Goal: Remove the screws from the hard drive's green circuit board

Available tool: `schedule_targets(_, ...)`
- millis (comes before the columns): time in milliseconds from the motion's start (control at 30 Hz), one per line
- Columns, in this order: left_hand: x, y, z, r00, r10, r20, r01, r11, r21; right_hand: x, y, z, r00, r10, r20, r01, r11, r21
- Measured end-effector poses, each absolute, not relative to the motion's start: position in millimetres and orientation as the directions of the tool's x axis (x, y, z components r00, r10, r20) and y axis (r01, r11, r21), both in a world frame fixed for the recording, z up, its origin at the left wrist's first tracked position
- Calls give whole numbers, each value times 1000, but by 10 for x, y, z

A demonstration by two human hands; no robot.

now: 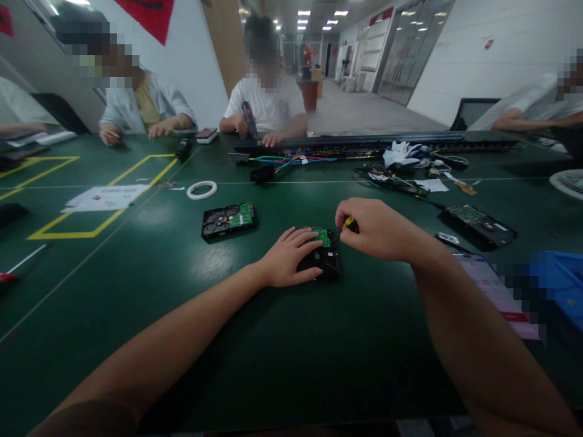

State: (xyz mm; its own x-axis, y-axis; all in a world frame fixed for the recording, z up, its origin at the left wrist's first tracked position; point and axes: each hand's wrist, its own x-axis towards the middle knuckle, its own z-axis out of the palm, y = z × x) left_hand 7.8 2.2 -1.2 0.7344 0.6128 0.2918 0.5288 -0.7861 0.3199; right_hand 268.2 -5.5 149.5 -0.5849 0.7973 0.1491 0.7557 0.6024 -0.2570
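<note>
A hard drive (pixel 331 262) with a green circuit board lies on the green table in front of me. My left hand (pixel 291 258) rests over its left part, fingers stretched and spread flat on the board, thumb along the near side. Closed in a fist just right of the drive, my right hand (pixel 378 230) holds a yellow-and-black screwdriver (pixel 350 223); only its handle end shows, and its shaft cannot be made out. A second hard drive (pixel 229 221) lies board-up to the left, apart from both hands.
Another hard drive (pixel 478 226) and a phone (pixel 498 291) lie right, near a blue bin (pixel 562 282). A white tape roll (pixel 201 190) lies left of centre. Cables (pixel 291 161), a long black bar (pixel 364 144) and gloves (pixel 403 155) lie farther back. Several people sit around the table.
</note>
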Motion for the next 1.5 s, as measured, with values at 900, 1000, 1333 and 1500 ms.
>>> schedule_targets(900,72,30,-25,737,611,290,536,-789,301,2673,-80,1513,-583,801,135,762,597,-251)
schedule_targets(1000,73,32,-26,738,611,286,536,-789,301,2680,-76,1509,-584,800,137,760,598,-253)
schedule_targets(1333,78,29,-31,738,607,296,531,-792,300,2683,-58,1481,-585,795,162,756,607,-245)
schedule_targets(1500,74,22,-26,734,608,301,527,-790,313,2704,-41,1478,-580,793,187,756,609,-238)
